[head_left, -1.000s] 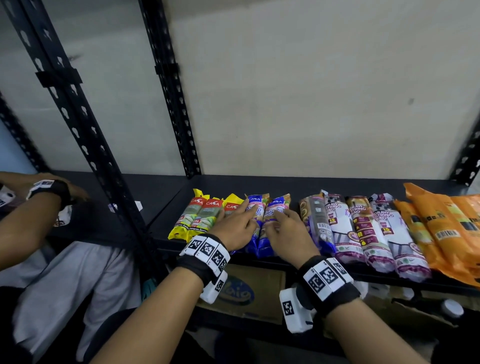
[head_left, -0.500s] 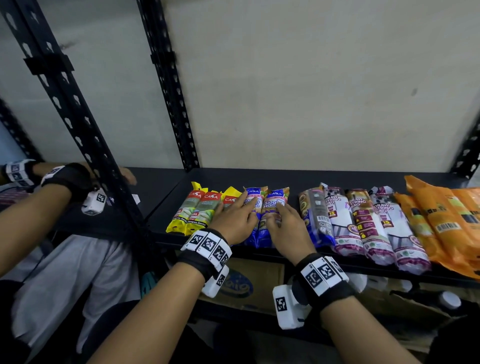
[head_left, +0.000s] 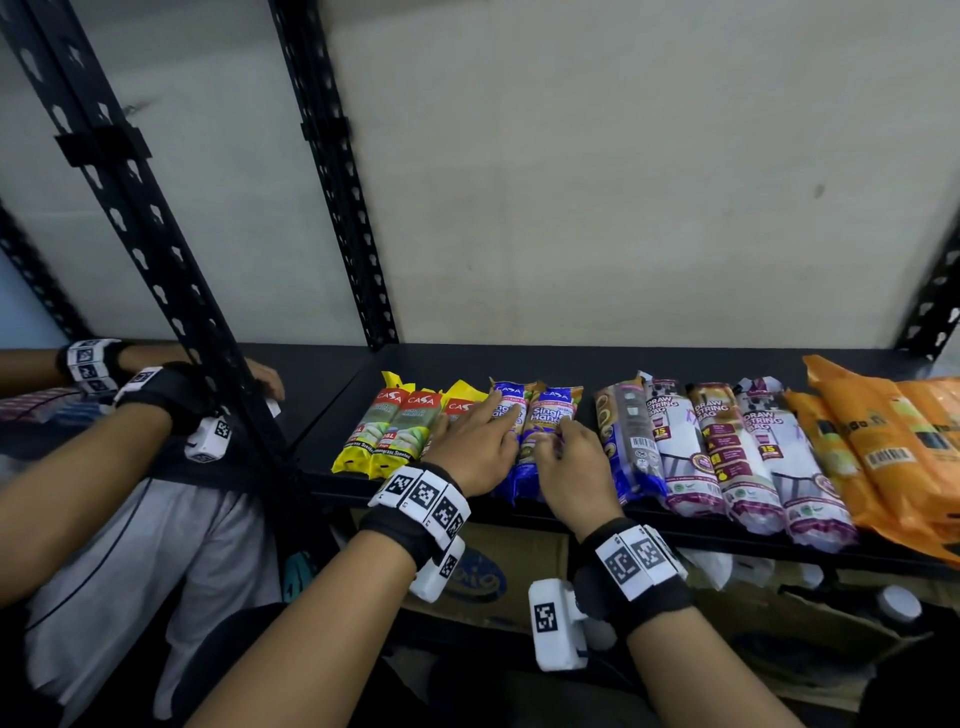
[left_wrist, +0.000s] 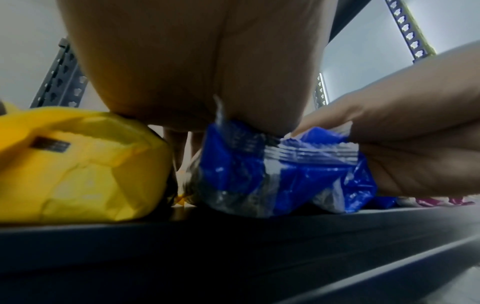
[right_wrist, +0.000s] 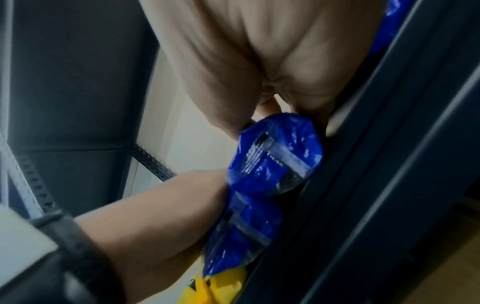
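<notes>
Two blue packs lie side by side on the black shelf (head_left: 519, 364), the left blue pack (head_left: 506, 410) and the right blue pack (head_left: 550, 410). My left hand (head_left: 478, 441) lies flat across the left one and the neighbouring yellow and red pack (head_left: 460, 405), fingers straight. My right hand (head_left: 566, 462) curls over the right blue pack (right_wrist: 275, 156), thumb and fingers on either side of it. The left wrist view shows the palm (left_wrist: 194, 72) over a blue pack's crimped end (left_wrist: 259, 174), beside a yellow pack (left_wrist: 91, 164).
Two more yellow packs (head_left: 384, 426) lie left of my hands. Right of them are several drawstring bag rolls (head_left: 727, 452) and orange bags (head_left: 883, 441). Another person's hands (head_left: 156, 395) reach onto the shelf beyond the perforated post (head_left: 156, 234). A cardboard box (head_left: 519, 561) sits below.
My hands have stayed on the blue packs, the right fingers curling tighter. The other person's arms at the left have moved in towards the post.
</notes>
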